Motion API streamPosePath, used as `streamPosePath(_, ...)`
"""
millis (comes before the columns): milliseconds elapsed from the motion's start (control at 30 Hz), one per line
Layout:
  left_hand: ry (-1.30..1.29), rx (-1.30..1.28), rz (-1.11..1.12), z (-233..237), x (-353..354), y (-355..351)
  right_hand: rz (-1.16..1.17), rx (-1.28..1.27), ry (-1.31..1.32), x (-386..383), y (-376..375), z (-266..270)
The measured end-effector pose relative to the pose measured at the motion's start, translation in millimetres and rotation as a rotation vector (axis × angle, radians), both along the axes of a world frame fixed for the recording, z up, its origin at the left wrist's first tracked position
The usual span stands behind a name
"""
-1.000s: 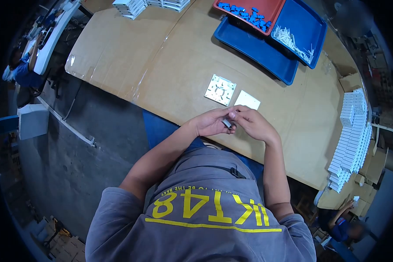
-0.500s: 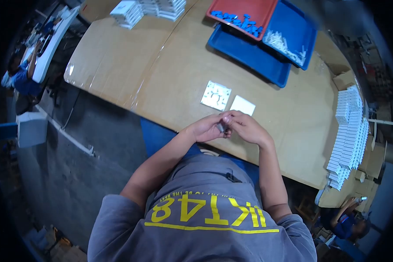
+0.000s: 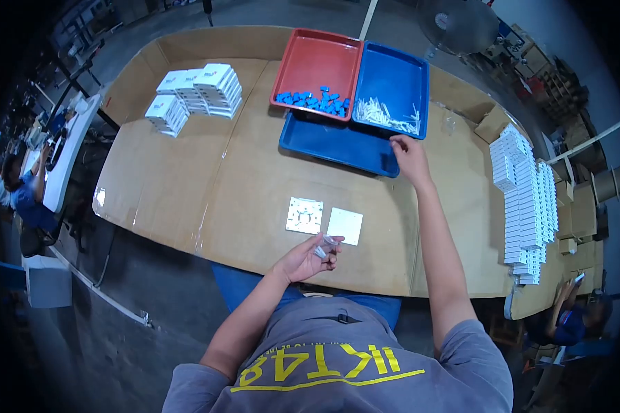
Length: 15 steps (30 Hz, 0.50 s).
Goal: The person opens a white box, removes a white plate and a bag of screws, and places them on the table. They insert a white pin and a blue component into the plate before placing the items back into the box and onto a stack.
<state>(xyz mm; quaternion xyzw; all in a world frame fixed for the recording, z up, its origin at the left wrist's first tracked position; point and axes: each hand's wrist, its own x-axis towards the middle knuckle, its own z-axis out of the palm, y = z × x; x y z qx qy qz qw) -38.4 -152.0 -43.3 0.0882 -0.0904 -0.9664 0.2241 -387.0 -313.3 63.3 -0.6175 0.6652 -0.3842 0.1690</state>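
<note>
My left hand is closed around a small clear and white part near the table's front edge. Just beyond it lie two square white pieces side by side: a plate with small fittings and a plain plate. My right hand is stretched out at the right end of the lower blue tray, just below the blue tray of white pieces. Its fingers are curled together, and whether they hold anything is too small to tell. White sticks lie in that upper blue tray.
A red tray holds blue parts beside the blue tray. White box stacks stand at the back left, and long stacks of white boxes line the right. People sit at far left and lower right.
My hands have separated. The right one has moved away to the trays, while the left stays near the front edge with the small part. The head view has shifted, showing more of the table's back.
</note>
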Motion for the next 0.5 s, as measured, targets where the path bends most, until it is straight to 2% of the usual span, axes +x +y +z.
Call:
streamPosePath(100,0.028,0.02,0.005,4,0,0,-0.131,-0.068,0.159,-28,-47,-5)
streamPosePath(200,0.02,0.008,0.004,4,0,0,-0.169,-0.077,0.318,-36,-78,-7)
streamPosePath(300,0.0,-0.012,-0.004,4,0,0,-0.146,-0.086,0.535,-35,-97,-8)
streamPosePath(500,-0.041,-0.027,-0.015,6,-1,-1,-0.125,0.0,0.716,-35,-119,-16)
